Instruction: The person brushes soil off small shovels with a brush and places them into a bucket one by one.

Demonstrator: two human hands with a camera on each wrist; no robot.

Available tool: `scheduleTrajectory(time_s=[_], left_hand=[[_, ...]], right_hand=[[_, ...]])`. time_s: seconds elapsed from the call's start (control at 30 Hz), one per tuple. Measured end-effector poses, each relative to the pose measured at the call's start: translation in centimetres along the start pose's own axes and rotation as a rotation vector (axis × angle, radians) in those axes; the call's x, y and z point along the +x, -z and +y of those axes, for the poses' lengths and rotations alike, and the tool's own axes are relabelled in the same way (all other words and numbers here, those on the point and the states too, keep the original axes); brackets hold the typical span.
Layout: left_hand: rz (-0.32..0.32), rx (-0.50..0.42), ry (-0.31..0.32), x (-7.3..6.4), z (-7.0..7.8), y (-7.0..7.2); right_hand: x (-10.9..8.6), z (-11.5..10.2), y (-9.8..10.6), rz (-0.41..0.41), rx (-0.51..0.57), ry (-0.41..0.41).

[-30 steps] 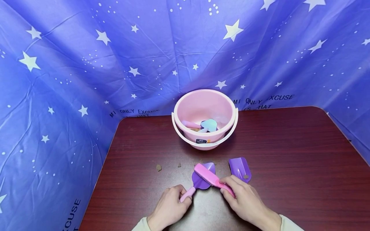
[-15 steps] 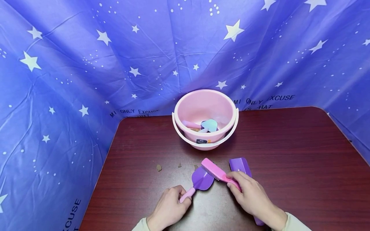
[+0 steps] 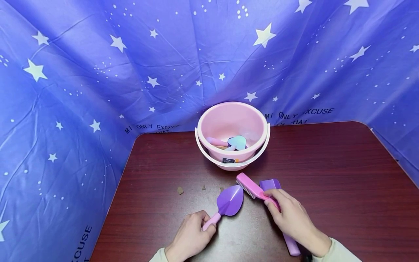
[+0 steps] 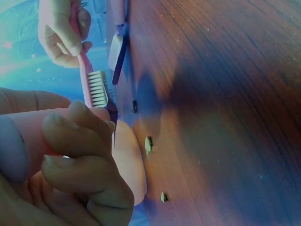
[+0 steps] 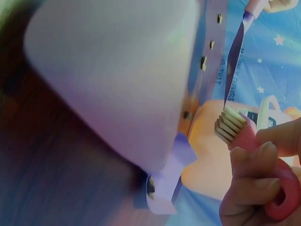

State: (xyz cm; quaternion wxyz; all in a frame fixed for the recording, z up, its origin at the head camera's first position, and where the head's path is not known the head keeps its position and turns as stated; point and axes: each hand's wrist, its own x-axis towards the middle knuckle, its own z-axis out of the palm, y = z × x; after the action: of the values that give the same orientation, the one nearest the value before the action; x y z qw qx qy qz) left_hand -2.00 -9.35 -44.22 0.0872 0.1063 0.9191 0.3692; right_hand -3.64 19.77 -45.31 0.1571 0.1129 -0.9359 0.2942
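My left hand (image 3: 191, 234) grips the pink handle of a toy spade (image 3: 231, 201) whose purple blade tilts over the table. In my right hand (image 3: 292, 218) is a pink brush (image 3: 250, 185), held by its handle, white bristles facing down just right of the blade's tip. Beneath the right hand lies a purple toy scoop (image 3: 270, 184), partly covered; the right wrist view shows a small brown piece (image 5: 150, 187) in it. More brown crumbs (image 3: 180, 190) lie on the table left of the spade, one right behind its blade edge.
A pink bucket (image 3: 235, 155) with its white handle lowered stands behind the hands. Inside it are a light-blue toy spade (image 3: 239, 142) and a pink handle (image 3: 217, 141). A blue starry cloth (image 3: 176, 72) hangs behind the dark wooden table (image 3: 330, 174).
The brush in my right hand has moved off the spade's blade, right and away from me, uncovering the blade. The right hand now covers more of the scoop. The left hand stays nearly still.
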Motion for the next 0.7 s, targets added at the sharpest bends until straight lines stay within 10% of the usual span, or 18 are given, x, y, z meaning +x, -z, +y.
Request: scheduleTrajectory(time_s=[0.7], left_hand=[[0.034,-0.049,-0.007,-0.02,0.56,0.45]], right_hand=[[-0.41,-0.20,0.16,-0.074,0.069,-0.087]])
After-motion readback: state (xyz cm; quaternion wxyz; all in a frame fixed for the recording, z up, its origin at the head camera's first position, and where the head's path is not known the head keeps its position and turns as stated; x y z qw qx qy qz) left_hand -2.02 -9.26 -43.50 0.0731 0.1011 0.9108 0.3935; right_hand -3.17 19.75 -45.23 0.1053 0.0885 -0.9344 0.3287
